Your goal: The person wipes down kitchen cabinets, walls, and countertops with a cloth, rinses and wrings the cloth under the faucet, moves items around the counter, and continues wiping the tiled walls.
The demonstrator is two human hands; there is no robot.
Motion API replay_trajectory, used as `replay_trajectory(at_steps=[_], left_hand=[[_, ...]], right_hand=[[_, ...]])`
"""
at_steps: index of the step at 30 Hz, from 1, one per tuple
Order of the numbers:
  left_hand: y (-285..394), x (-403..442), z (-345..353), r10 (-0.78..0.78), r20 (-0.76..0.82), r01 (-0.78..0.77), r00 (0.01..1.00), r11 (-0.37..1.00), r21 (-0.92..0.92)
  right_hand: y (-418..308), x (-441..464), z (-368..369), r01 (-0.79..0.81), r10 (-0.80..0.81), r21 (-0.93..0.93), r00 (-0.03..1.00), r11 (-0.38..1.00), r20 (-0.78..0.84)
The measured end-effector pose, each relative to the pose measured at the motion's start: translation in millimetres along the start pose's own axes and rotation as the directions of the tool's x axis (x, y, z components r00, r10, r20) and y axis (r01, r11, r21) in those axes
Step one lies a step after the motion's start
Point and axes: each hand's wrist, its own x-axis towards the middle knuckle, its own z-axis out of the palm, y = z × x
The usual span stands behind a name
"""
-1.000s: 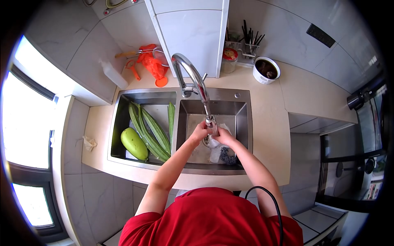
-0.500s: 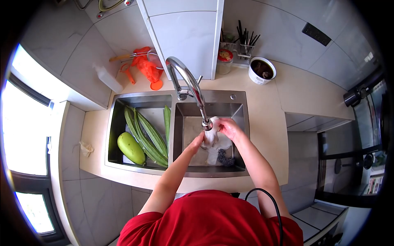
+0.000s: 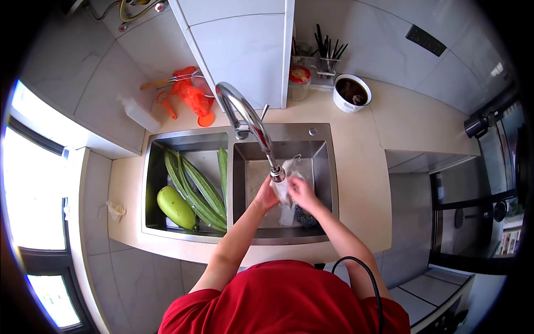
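A chrome tap [image 3: 253, 119] runs water into the right sink basin [image 3: 239, 183]. Under the stream hangs a thin, whitish, partly see-through piece [image 3: 290, 165]; whether it is cloth or plastic I cannot tell. My left hand [image 3: 267, 196] grips its left side, the fingertips partly lost behind the water. My right hand [image 3: 302, 192], slightly blurred, has its fingers curled closed against the piece from the right. Below my hands another whitish piece [image 3: 287, 216] lies in the basin, beside a dark, mesh-like scrubber [image 3: 305, 217].
In the left basin [image 3: 157, 142] lie a pale green gourd [image 3: 176, 207] and several long ridged gourds [image 3: 203, 183]. Behind the sink are a white bottle [image 3: 139, 114], an orange bag [image 3: 193, 99], a lidded jar [image 3: 299, 83] and a white pot of dark liquid [image 3: 352, 93].
My right hand has moved down and left, from the upper edge of the whitish piece to its lower part, its fingers now curled. The piece spreads farther up behind the tap's spout.
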Motion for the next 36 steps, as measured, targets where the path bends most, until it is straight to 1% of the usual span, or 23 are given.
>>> replay_trajectory(at_steps=[2, 3, 4, 5, 6, 7, 8, 9, 10, 11, 13, 14, 15, 16, 17, 19, 21, 24, 26, 29, 32, 34, 36], left_hand=[[0.0, 6.6, -3.9, 0.026, 0.032, -0.025, 0.999, 0.999, -0.032], [0.1, 8.8, 2.6, 0.078, -0.104, -0.07, 0.992, 0.994, 0.081], [-0.1, 12.7, 2.3, 0.145, -0.229, -0.099, 0.963, 0.975, 0.199], [1.5, 15.3, 1.4, 0.084, -0.175, -0.062, 0.981, 0.99, 0.124], [1.8, 16.4, 7.4, 0.081, -0.176, -0.059, 0.981, 0.99, 0.127], [0.1, 19.2, 14.5, 0.077, -0.124, -0.068, 0.989, 0.995, 0.077], [-1.4, 19.9, 21.2, 0.074, -0.071, -0.072, 0.995, 0.997, 0.025], [-0.9, 19.0, 25.0, 0.027, 0.034, -0.025, 0.999, 0.999, -0.04], [-2.4, 19.9, 30.1, 0.024, 0.037, -0.023, 0.999, 0.999, -0.037], [-7.4, 20.6, 35.3, 0.074, -0.13, -0.041, 0.989, 0.969, 0.242], [-14.6, 16.7, 46.5, 0.295, -0.382, 0.072, 0.876, 0.702, 0.708], [-12.2, 12.9, 45.9, 0.296, -0.385, 0.074, 0.874, 0.703, 0.707], [-7.2, 12.2, 39.8, 0.456, -0.352, 0.228, 0.817, 0.306, 0.924], [-0.5, 12.8, 30.7, 0.584, -0.242, 0.39, 0.775, -0.141, 0.91], [13.5, 15.6, 2.0, 0.196, -0.356, 0.309, 0.914, 0.234, 0.922], [26.2, -4.7, -6.6, -0.036, -0.231, 0.187, 0.972, 0.708, 0.681], [30.3, -24.0, 6.1, -0.19, -0.071, 0.203, 0.979, 0.936, 0.288], [17.5, -33.9, 26.1, 0.02, 0.027, -0.025, 0.999, 0.979, 0.204], [21.8, -21.2, 5.5, -0.031, 0.02, 0.026, 0.999, 0.978, 0.207], [38.2, -18.9, 30.8, 0.062, 0.031, -0.069, 0.998, 0.928, 0.365], [43.6, -8.5, 32.4, 0.045, 0.067, -0.073, 0.997, 0.855, 0.513], [42.7, -1.5, 34.9, 0.06, 0.014, -0.058, 0.998, 0.827, 0.56], [36.7, 6.8, 32.0, 0.077, -0.04, -0.037, 0.996, 0.796, 0.604]], right_hand=[[-0.7, -19.3, 4.6, 0.523, -0.503, -0.49, 0.844, 0.698, 0.184], [6.9, -23.5, 6.3, 0.519, -0.501, -0.491, 0.846, 0.7, 0.181], [19.7, -24.2, 7.0, 0.412, -0.422, -0.243, 0.906, 0.878, 0.008], [32.3, -24.0, 7.1, 0.296, -0.287, 0.051, 0.949, 0.954, -0.132], [31.9, -21.3, 5.6, 0.295, -0.286, 0.053, 0.948, 0.954, -0.137], [31.7, -16.5, 2.9, -0.015, 0.133, 0.386, 0.95, 0.922, -0.281], [31.4, -14.3, 0.9, -0.235, 0.548, 0.7, 0.795, 0.674, -0.261], [27.0, -11.0, 2.1, -0.453, 0.713, 0.774, 0.701, 0.442, 0.004], [22.3, -8.8, 4.3, -0.448, 0.712, 0.776, 0.703, 0.443, 0.0], [17.5, -7.2, 9.0, -0.432, 0.605, 0.826, 0.783, 0.362, 0.144], [-30.9, -12.6, 9.1, -0.447, 0.435, 0.853, 0.847, 0.27, 0.306], [-21.4, -11.8, 15.7, -0.45, 0.435, 0.852, 0.845, 0.267, 0.31], [-6.5, -9.3, 22.5, -0.484, 0.454, 0.818, 0.832, 0.311, 0.319], [2.7, -8.4, 25.6, -0.516, 0.473, 0.779, 0.818, 0.356, 0.326], [4.1, -11.7, 22.5, -0.56, 0.428, 0.766, 0.805, 0.317, 0.411], [7.3, -14.4, 27.3, -0.589, 0.32, 0.779, 0.796, 0.216, 0.513], [-3.6, -16.3, 29.2, -0.634, 0.158, 0.773, 0.762, -0.018, 0.628], [-9.7, -19.9, 37.4, -0.646, 0.032, 0.754, 0.757, -0.118, 0.653], [-13.3, -19.1, 39.6, -0.636, 0.086, 0.771, 0.768, -0.01, 0.635], [-15.8, -8.4, 29.3, -0.693, 0.15, 0.604, 0.696, 0.394, 0.702], [-19.7, -4.4, 22.5, -0.673, 0.345, 0.405, 0.696, 0.619, 0.629], [-20.5, 0.0, 20.9, -0.637, 0.322, 0.383, 0.713, 0.669, 0.624], [-19.6, 5.0, 21.5, -0.582, 0.473, 0.106, 0.742, 0.806, 0.474]])
